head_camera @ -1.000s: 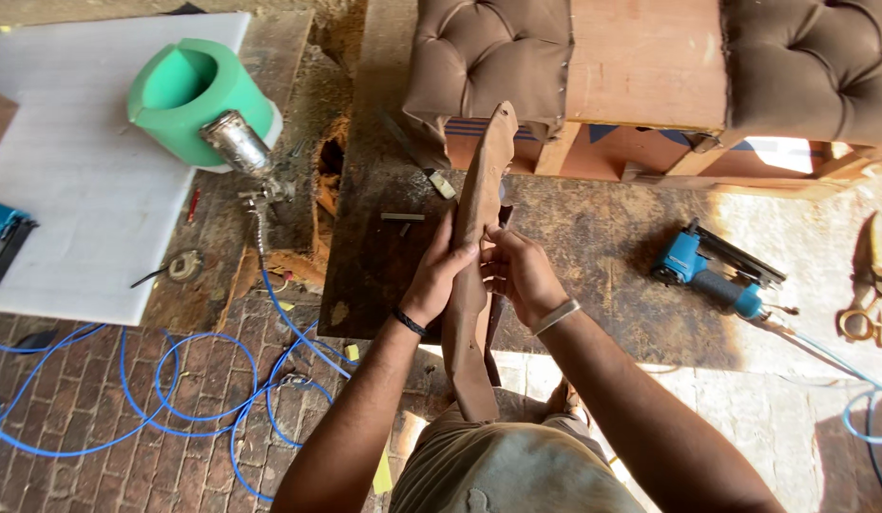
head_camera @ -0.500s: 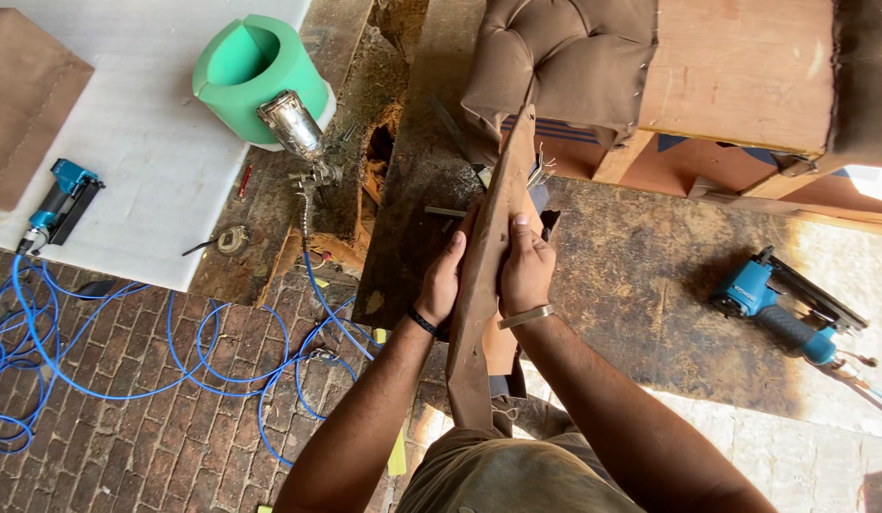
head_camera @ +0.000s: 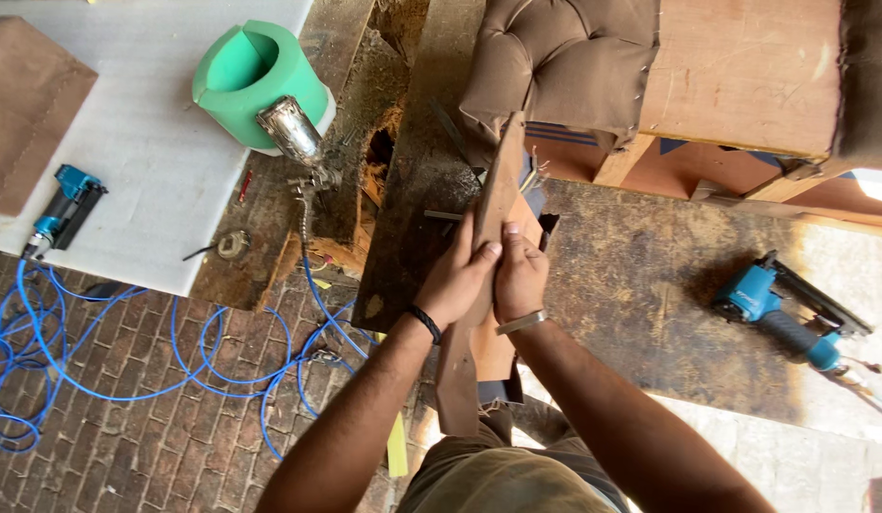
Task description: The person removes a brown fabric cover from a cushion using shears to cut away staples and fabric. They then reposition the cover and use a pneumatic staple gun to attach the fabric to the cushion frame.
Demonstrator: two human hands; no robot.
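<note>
Both my hands grip a long curved wooden piece (head_camera: 499, 180) that runs from my lap up to the tufted brown cushioned furniture part (head_camera: 565, 66). My left hand (head_camera: 457, 275) wraps its left side, a black band at the wrist. On the right side, my right hand (head_camera: 520, 280) presses against it, a metal bracelet at the wrist. The piece's top end touches the lower edge of the upholstery above the dark worn workbench (head_camera: 631, 285).
A blue pneumatic stapler (head_camera: 778, 313) lies on the bench at right. A second blue tool (head_camera: 66, 209) rests on a white sheet (head_camera: 127, 142) at left, with a green foam cylinder (head_camera: 256, 81), a chrome air tool (head_camera: 289, 133) and coiled blue hose (head_camera: 127, 351) on brick floor.
The view has moved closer and shifted right. My hands slid slightly up the wooden piece and stay clamped on it; its top end now sits against the upholstered part.
</note>
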